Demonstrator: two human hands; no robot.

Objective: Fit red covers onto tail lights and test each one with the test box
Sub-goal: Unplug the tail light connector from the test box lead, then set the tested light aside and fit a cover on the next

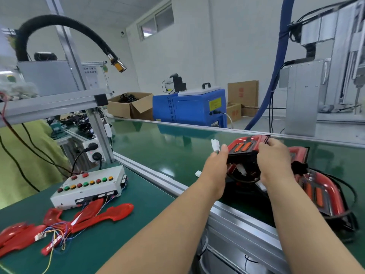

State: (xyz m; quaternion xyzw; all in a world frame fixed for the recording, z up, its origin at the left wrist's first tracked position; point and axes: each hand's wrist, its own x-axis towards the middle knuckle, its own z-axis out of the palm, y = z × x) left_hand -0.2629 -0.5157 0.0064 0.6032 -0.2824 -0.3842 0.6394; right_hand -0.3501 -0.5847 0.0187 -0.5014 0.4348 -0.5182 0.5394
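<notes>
I held one tail light (pixel 245 149) up over the green conveyor belt (pixel 177 147), my left hand (pixel 216 165) gripping its left end and my right hand (pixel 276 161) closed over its right end. Its red cover looked already fitted, with two orange strips showing on top. A white plug (pixel 214 145) on its lead stuck up just beside my left thumb, connected to nothing I could see.

More covered lights (pixel 320 192) lay on the belt just right of my hands, so several seemed finished. To my left, on the tabletop (pixel 138 224), sat the test box (pixel 88 186) with its rows of coloured buttons, its thin wires (pixel 57 234) trailing loose. Loose red covers (pixel 110 214) lay in front of it, unfitted, so I judged more fitting and testing remained.
</notes>
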